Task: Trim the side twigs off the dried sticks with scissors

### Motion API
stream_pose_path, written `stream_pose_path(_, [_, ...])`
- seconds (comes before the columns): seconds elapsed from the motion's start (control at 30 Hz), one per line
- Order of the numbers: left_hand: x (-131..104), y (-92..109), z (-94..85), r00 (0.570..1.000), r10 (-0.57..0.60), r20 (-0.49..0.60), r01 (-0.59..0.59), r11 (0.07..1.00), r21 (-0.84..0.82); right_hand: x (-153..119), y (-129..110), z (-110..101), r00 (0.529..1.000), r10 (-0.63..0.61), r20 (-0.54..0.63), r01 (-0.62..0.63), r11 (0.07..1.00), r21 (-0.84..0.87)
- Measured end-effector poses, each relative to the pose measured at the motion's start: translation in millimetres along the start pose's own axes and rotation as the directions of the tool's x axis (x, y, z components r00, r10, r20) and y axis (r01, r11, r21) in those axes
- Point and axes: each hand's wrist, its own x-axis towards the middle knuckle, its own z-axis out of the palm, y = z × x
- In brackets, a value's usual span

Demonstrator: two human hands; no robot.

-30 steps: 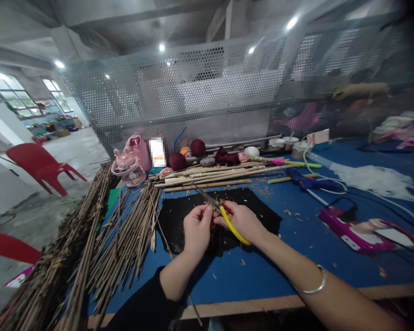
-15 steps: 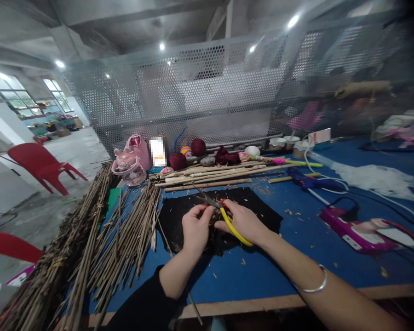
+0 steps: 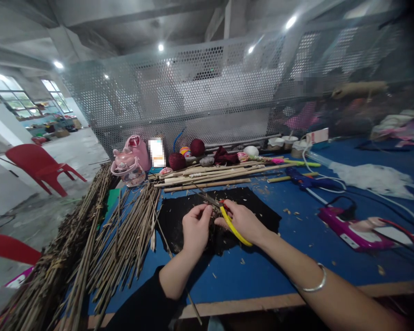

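Scissors (image 3: 214,201) over the black cloth (image 3: 262,212) look rigid and fairly light, best held by the yellow handle (image 3: 231,227) (right hand (image 3: 243,222) with fingers gripping there; left hand (image 3: 196,228) with fingers pinched, anything between hidden).

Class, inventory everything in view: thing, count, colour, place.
Table: one, blue, centre
Cloth: one, black, on table
Scissors: one, yellow-handled, over cloth
Sticks: many, brown, left
Rods: several, tan, behind cloth
Balls: several, two maroon, behind rods
Containers: two, pink, back left
Glue gun: one, blue, right
Power strip: one, magenta, right
Chairs: two, red, left
Mesh screen: one, grey, back
Lights: several, white, overhead
Bracelet: one, silver, right forearm
Left hand: one, bare, over cloth
Right hand: one, bare, holding scissors
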Motion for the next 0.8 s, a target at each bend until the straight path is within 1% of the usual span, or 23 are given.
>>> stream_pose_path(0.1, [-0.6, 1.9, 0.8, 0.998, -0.052, 0.019, 0.053, 0.997, -0.048, 0.7, 0.5, -0.7, 1.000, 0.004, 0.006, -0.005, 0.999, 0.031])
stream_pose_path(0.17, [-0.7, 3.5, 0.9, 0.998, -0.062, 0.020, 0.063, 0.996, -0.067, 1.1, 0.4, -1.7, 1.000, 0.008, 0.011, -0.009, 0.999, 0.035])
stream_pose_path(0.33, [0.1, 5.2, -0.4, 0.999, -0.035, -0.013, 0.035, 0.997, -0.063, 0.3, -0.6, -3.0, 1.000, -0.007, 0.023, 0.007, 0.999, -0.031])
stream_pose_path(0.53, [1.1, 2.7, -2.8, 1.000, 0.009, 0.004, -0.009, 1.000, 0.004, 0.1, 2.0, -0.3, 0.998, -0.059, 0.035, 0.060, 0.997, -0.040])
stream_pose_path(0.63, [1.8, 0.7, -3.3, 1.000, 0.021, 0.016, -0.021, 1.000, 0.020, 0.5, 1.3, -1.1, 0.998, -0.043, 0.047, 0.045, 0.998, -0.048])
stream_pose_path(0.8, [1.5, -1.7, -1.9, 1.000, -0.014, 0.024, 0.015, 1.000, -0.005, 0.9, -1.2, -2.7, 1.000, -0.007, 0.025, 0.008, 0.998, -0.060])
